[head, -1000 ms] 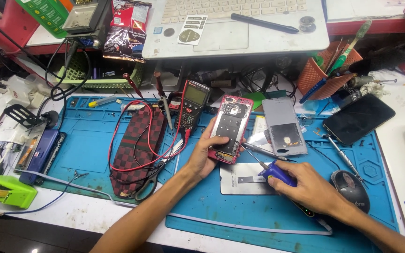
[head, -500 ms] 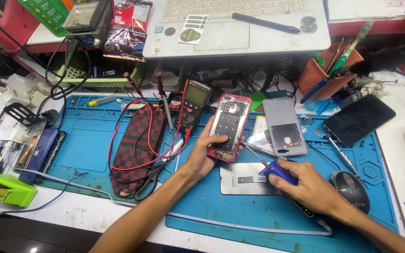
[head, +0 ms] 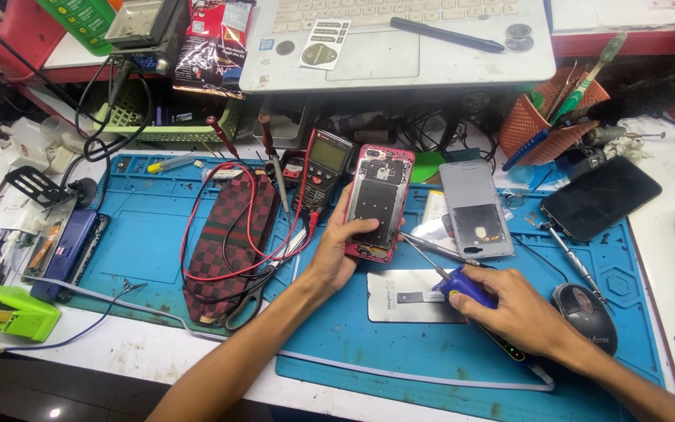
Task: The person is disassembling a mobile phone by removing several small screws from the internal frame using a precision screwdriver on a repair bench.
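Little has moved since the earlier frames: the left hand [head: 336, 252] still clasps the opened red phone [head: 379, 202], fingers curled round its lower edge, thumb on its left side, and tilts it only slightly more upright. The right hand [head: 519, 314] keeps its closed grip on the blue-handled tool [head: 462, 284], whose thin metal tip points toward 10 o'clock at the phone's bottom edge. The work on that lower corner seems to continue, not to finish.

The phone sits at the middle of the blue mat [head: 150, 234] on the bench, with the black multimeter [head: 323, 166] just at its 9 o'clock. I count one grey back cover [head: 474, 207] at 3 o'clock, one white panel [head: 400, 297] at 6 o'clock, one dark phone [head: 599, 197] farther right, one mouse [head: 586, 306], one checkered pouch [head: 232, 246] and two red probe leads [head: 220, 137].
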